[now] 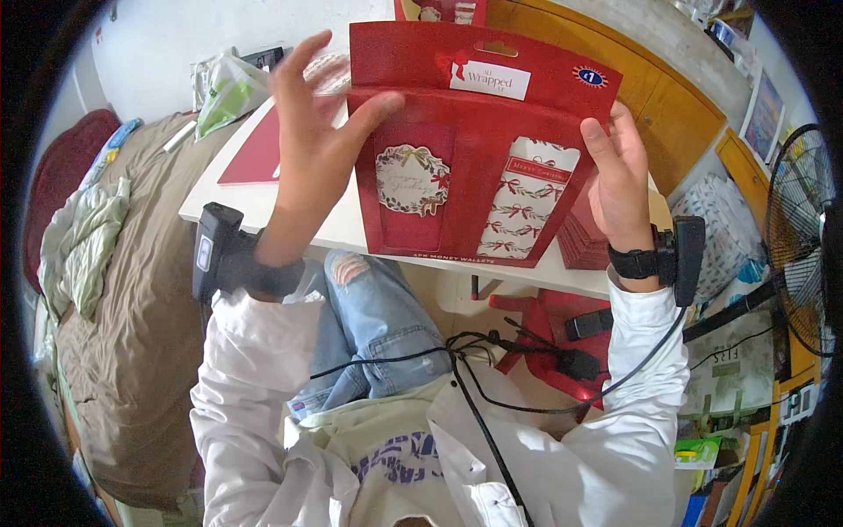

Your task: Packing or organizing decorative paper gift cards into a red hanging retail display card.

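Note:
A red printed cardboard pack [469, 197] with a hang slot at its top is held up, tilted, over the front of a white table [332, 227]. Through its left cut-out shows a wreath-shaped card piece [413, 180]. On the right a white wallet [523, 207] patterned with red bows and garlands is visible. My right hand [622, 174] grips the pack's right edge, thumb in front and fingers behind. At the upper left edge my left hand [316, 132] is spread and blurred, its thumb overlapping the pack's front; whether it touches is unclear.
Red card pieces [583, 237] lie stacked at the table's right. A flat red card [247, 151] lies at the left, and a similar pack [440, 10] is behind. A bed [145, 263] is at left, a black fan [800, 240] at right. Black cables [454, 352] cross my lap.

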A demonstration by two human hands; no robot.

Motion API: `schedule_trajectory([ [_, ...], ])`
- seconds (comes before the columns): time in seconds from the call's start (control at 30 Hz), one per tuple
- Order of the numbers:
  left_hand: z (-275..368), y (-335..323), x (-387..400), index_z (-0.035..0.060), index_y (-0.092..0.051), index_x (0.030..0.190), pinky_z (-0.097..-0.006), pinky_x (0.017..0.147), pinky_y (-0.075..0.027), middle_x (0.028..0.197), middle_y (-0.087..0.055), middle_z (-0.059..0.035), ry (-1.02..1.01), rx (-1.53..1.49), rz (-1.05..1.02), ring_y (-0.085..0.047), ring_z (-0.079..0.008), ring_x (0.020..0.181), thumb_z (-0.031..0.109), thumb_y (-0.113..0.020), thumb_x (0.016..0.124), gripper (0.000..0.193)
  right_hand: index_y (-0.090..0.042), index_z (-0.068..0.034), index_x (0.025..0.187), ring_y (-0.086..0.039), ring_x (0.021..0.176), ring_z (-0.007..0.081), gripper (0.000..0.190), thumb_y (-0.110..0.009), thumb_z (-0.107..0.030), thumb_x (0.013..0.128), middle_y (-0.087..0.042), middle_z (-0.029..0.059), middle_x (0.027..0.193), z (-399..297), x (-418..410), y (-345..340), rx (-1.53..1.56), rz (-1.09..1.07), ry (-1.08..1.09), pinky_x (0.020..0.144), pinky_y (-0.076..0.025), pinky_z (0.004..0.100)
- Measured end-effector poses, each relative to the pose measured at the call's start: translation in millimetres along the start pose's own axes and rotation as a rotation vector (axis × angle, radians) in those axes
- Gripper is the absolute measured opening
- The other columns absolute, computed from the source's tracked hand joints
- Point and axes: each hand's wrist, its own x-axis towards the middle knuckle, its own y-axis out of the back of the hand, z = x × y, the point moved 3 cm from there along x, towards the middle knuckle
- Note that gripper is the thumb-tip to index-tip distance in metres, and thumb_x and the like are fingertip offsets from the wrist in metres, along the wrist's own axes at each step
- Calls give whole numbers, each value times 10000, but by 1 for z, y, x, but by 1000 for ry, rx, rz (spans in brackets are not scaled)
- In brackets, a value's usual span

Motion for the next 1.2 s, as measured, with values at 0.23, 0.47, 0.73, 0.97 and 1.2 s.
schedule_trajectory([
  [0.23,4,4,-3,-10,-524,1150,-248,810,-481,1003,-568,-77,167,-71,-176,-578,-136,921,46,-653,836,344,-361,-23,1269,-523,1079,196,491,-632,-141,877,-536,127,1199,6,-1,-7,-12,179,98,958,-405,324],
  [0.47,1,9,-1,-9,-624,1007,-222,779,-459,955,-579,-32,75,-55,-229,-569,-98,896,51,-622,858,161,-286,-56,1307,-525,1062,218,597,-664,-95,846,-540,119,1107,6,1,-15,-212,246,295,928,-434,328],
  [0.73,-5,11,8,-9,-626,1025,-224,812,-453,1026,-577,-50,124,-184,-185,-566,-115,939,58,-604,870,170,-615,-22,937,-547,877,142,147,-681,-98,830,-582,57,947,2,2,-19,-464,250,450,832,-421,264],
  [0.97,-13,13,5,-9,-638,996,-256,859,-466,1076,-581,-68,81,-99,-247,-561,-147,996,18,-607,851,150,-632,-48,933,-557,912,190,158,-691,-142,820,-590,75,953,15,1,-16,-512,153,409,832,-425,297],
  [1.2,-14,16,12,-10,-635,969,-258,843,-456,1069,-585,-74,-14,-7,-318,-570,-154,973,25,-592,861,122,-616,-50,890,-553,843,176,119,-663,-150,847,-574,67,899,13,5,-18,-555,135,483,777,-427,275],
])
